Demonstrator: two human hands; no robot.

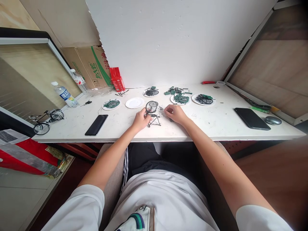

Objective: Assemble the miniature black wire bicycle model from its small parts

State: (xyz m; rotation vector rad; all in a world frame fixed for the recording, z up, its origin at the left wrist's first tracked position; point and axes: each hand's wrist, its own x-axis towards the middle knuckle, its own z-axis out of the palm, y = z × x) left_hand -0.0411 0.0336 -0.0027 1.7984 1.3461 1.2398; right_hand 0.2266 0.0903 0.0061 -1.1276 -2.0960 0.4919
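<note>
Head view: left hand [142, 119] (curled) grips a partial model bicycle [152, 115].

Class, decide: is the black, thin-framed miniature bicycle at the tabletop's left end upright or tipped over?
Upright: the bicycle stands on both wheels, handlebars above.

White short-sleeved shirt [173, 199] with a curved green-and-navy motif [139, 220] on the front; black bottoms [141, 155] with white side stripes [125, 166].
</note>
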